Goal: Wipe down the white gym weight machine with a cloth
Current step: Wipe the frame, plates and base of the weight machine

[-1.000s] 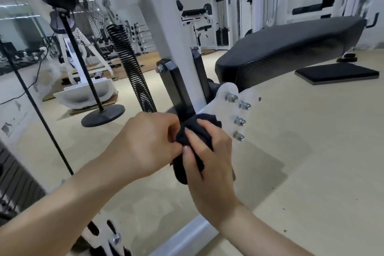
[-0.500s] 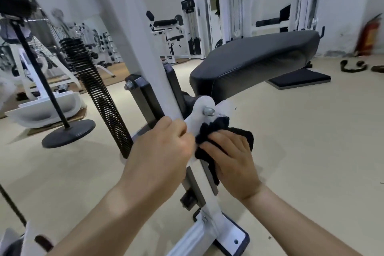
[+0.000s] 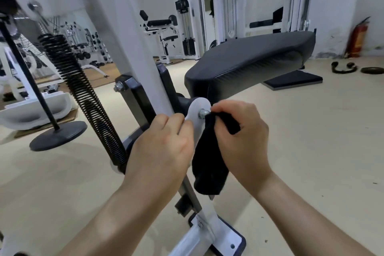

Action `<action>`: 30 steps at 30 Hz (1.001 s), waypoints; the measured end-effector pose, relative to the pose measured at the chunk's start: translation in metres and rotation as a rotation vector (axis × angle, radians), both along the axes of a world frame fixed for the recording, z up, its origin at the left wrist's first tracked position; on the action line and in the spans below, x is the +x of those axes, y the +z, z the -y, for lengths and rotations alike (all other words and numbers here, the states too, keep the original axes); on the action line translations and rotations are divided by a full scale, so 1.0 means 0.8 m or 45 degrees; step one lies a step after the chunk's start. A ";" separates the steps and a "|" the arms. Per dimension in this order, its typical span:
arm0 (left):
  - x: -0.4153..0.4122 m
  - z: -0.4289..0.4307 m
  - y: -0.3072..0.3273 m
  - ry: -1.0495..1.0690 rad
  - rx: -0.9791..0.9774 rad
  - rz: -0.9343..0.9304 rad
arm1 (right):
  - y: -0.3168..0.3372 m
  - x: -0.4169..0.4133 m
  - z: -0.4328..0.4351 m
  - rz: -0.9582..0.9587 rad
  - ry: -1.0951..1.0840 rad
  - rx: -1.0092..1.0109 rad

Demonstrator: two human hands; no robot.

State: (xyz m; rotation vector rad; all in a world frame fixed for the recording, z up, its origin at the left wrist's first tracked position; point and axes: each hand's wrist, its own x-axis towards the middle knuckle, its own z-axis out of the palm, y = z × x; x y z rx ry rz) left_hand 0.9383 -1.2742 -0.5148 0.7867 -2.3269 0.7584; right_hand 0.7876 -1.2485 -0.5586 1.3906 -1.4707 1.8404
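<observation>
The white weight machine's slanted post [image 3: 124,33] runs down the middle to a white foot [image 3: 209,235]. Under the black padded seat [image 3: 253,62] sits a white bracket plate [image 3: 196,108] with a bolt. My right hand [image 3: 241,139] grips a black cloth [image 3: 207,164] and presses its top against the bolt and the plate; the rest of the cloth hangs down. My left hand [image 3: 160,149] curls round the plate's left edge, beside the black clamp [image 3: 135,93].
A black coil spring [image 3: 83,97] slants down to the left of the post. Further left stands a black pole on a round base [image 3: 58,135]. Behind lie a black floor mat [image 3: 295,80], other white machines [image 3: 182,27] and a red extinguisher [image 3: 357,37].
My right hand has carried the cloth up the plate, from below the bolts to the top bolt, and the cloth now hangs longer. My left hand stays at the plate's left edge. The view has risen.
</observation>
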 end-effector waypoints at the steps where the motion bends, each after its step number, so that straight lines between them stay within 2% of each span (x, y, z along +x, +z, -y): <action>1: -0.001 0.001 0.000 0.000 0.004 -0.012 | 0.014 0.001 0.004 -0.043 0.036 -0.031; 5: -0.006 -0.002 0.001 0.035 0.059 -0.062 | 0.023 0.000 0.020 -0.300 0.172 0.068; 7: -0.008 -0.003 0.003 0.057 0.081 -0.041 | 0.013 -0.015 0.021 -0.188 0.226 0.116; 10: -0.011 -0.004 0.006 0.104 0.112 0.023 | 0.004 -0.053 0.015 0.226 0.298 0.204; 12: -0.013 -0.004 0.006 0.129 0.109 0.048 | -0.006 -0.067 0.009 0.194 0.269 0.349; 14: -0.017 -0.004 0.003 0.132 0.118 0.045 | -0.031 -0.071 0.001 0.104 0.196 0.621; 15: -0.017 -0.003 0.002 0.127 0.117 0.025 | -0.041 -0.073 -0.005 0.190 0.189 0.674; 16: -0.017 -0.003 0.001 0.118 0.108 -0.005 | -0.043 -0.071 -0.010 0.359 0.215 0.625; 18: -0.022 -0.001 -0.001 0.096 0.081 -0.057 | -0.025 -0.071 -0.004 0.621 0.242 0.257; 20: -0.030 0.001 -0.008 0.080 0.088 -0.059 | -0.003 -0.054 0.012 0.469 0.247 0.122; 22: -0.033 0.000 -0.012 0.100 0.125 -0.064 | -0.011 -0.026 0.027 0.281 0.195 0.144; 24: -0.035 -0.001 -0.013 0.115 0.157 -0.083 | -0.046 -0.011 0.027 0.437 0.251 0.115; 26: -0.037 -0.001 -0.016 0.126 0.189 -0.071 | -0.091 -0.008 0.014 0.681 0.326 0.235; 28: -0.037 0.000 -0.016 0.126 0.186 -0.061 | -0.125 -0.004 -0.002 0.738 0.349 0.473; 30: -0.035 0.000 -0.015 0.126 0.177 -0.056 | -0.124 0.000 -0.009 0.797 0.331 0.501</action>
